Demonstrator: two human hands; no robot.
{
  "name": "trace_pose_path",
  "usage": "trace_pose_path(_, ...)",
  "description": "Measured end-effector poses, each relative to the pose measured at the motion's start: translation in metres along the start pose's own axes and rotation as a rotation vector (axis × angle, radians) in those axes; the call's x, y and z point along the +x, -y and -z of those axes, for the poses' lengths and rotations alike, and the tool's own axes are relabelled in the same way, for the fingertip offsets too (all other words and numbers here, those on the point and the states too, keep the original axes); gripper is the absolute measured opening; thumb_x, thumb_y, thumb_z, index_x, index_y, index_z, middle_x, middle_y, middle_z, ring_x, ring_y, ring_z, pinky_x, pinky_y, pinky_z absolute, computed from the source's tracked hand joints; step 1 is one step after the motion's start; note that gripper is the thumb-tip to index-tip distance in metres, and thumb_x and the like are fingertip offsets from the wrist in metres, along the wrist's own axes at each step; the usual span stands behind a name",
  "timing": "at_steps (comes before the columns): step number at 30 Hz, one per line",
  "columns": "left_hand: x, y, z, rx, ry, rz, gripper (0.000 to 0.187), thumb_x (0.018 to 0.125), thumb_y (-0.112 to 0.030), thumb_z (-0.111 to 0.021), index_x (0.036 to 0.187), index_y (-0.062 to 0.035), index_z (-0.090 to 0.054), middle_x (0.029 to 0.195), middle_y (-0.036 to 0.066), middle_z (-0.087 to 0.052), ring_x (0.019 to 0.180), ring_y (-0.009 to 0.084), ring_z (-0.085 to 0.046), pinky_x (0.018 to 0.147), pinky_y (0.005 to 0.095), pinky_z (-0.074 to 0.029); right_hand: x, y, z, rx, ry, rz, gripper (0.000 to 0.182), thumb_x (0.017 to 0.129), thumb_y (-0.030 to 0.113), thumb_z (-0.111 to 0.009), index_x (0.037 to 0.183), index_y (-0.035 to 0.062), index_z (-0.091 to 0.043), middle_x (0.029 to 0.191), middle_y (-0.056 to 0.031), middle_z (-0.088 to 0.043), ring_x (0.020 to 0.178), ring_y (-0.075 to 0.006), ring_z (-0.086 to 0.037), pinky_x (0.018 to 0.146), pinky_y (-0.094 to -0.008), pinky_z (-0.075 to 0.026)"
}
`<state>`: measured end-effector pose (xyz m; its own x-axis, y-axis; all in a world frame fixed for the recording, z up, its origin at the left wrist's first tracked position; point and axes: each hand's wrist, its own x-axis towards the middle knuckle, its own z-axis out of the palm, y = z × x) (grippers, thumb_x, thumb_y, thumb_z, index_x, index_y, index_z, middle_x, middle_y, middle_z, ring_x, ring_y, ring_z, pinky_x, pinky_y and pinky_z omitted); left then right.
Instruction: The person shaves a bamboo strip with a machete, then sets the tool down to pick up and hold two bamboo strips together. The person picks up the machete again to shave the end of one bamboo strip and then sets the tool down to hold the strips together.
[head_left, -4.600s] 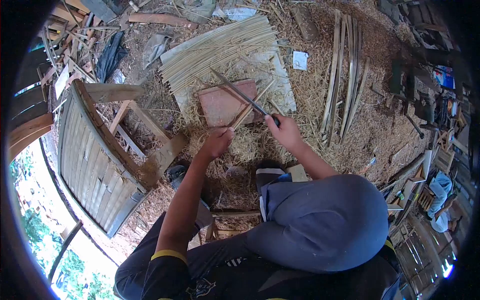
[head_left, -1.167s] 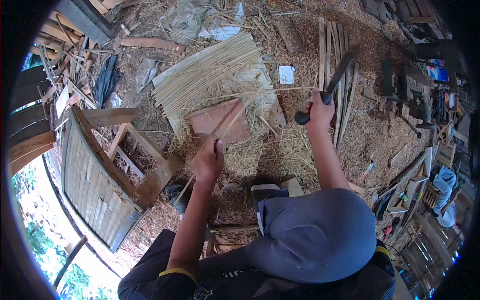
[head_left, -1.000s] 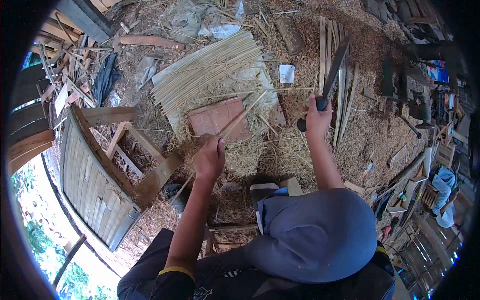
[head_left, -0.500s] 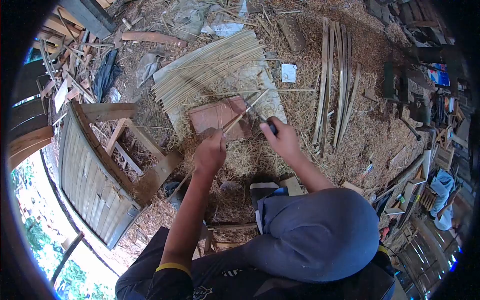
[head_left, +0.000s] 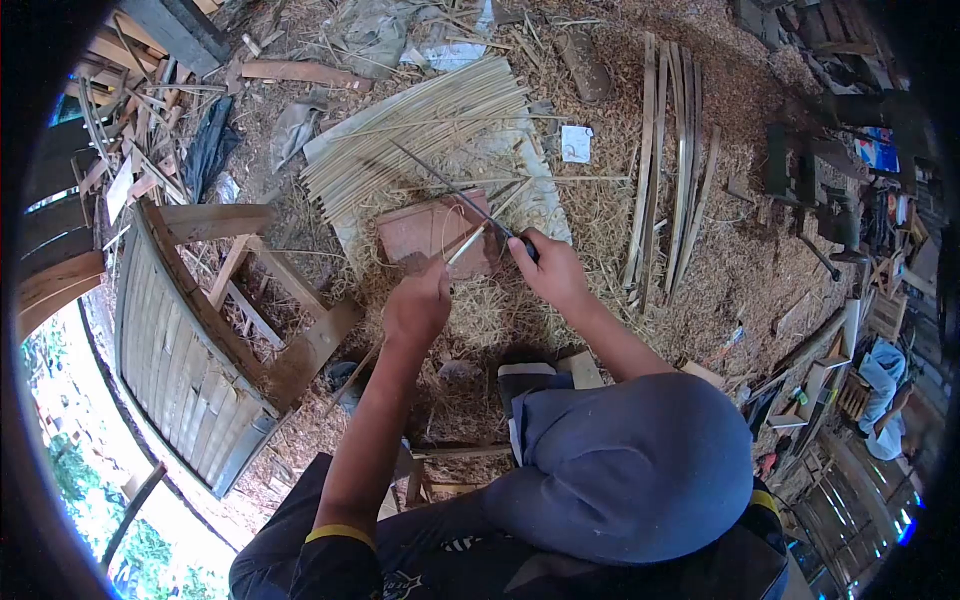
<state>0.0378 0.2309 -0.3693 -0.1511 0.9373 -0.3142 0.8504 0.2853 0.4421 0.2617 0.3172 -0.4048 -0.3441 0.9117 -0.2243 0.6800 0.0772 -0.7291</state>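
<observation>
My left hand (head_left: 416,300) is closed around the near end of a thin pale wooden strip (head_left: 466,245), which slants away to the upper right over a reddish block (head_left: 412,236). My right hand (head_left: 553,272) grips the black handle of a long, narrow-bladed knife (head_left: 440,178). Its dark blade points to the upper left and crosses the strip just ahead of my fingers. Beyond the block, many similar thin strips (head_left: 400,135) lie side by side on a pale sheet (head_left: 545,205).
Curly shavings (head_left: 480,315) cover the ground around my feet. Long wooden slats (head_left: 655,170) lie to the right, near a white paper square (head_left: 576,144). A curved slatted wooden piece (head_left: 185,350) stands at the left. A person (head_left: 885,400) is at the far right.
My right hand has come slightly left and nearer to me, and the knife blade now stretches farther to the upper left across the strip. My left hand has barely moved.
</observation>
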Motion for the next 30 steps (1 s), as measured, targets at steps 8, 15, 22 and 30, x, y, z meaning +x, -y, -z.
trace_pose_path(8,0.002,-0.008,0.014,0.016,0.1,0.066,0.022,0.101,-0.03,-0.05,0.108,-0.0115,-0.061,0.077,0.027,-0.067,0.073,0.0475,-0.066,0.068,0.0612,-0.051,0.005,-0.002,-0.005,-0.015,0.08,-0.067,0.046,0.1,0.046,-0.055,0.087,0.0026,-0.06,0.061,-0.0228,-0.06,0.062,-0.0446,-0.064,0.057,-0.0524,-0.05)
trace_pose_path(15,0.002,-0.002,0.01,0.04,0.043,0.006,0.021,0.1,-0.028,-0.051,0.104,-0.0112,-0.062,0.077,0.026,-0.067,0.072,0.0467,-0.066,0.067,0.0592,-0.052,0.007,0.005,-0.001,0.041,0.048,-0.038,0.047,0.1,0.046,-0.054,0.09,0.0005,-0.061,0.064,-0.0243,-0.061,0.064,-0.0457,-0.063,0.058,-0.0514,-0.05)
trace_pose_path(22,-0.001,0.009,0.009,0.014,0.003,-0.047,0.021,0.1,-0.026,-0.052,0.104,-0.011,-0.066,0.074,0.025,-0.066,0.067,0.046,-0.065,0.063,0.0591,-0.051,0.005,0.033,0.017,0.193,-0.067,0.015,0.044,0.1,0.043,-0.058,0.093,-0.0006,-0.062,0.063,-0.0242,-0.059,0.061,-0.0457,-0.062,0.056,-0.0491,-0.048)
trace_pose_path(30,0.004,0.017,0.014,-0.063,-0.105,-0.002,0.022,0.099,-0.025,-0.052,0.109,-0.01,-0.066,0.075,0.025,-0.066,0.07,0.0467,-0.064,0.067,0.0584,-0.051,0.001,0.01,0.009,0.101,-0.007,-0.037,0.04,0.1,0.041,-0.059,0.091,0.0017,-0.064,0.059,-0.0212,-0.056,0.056,-0.0399,-0.06,0.053,-0.0457,-0.046)
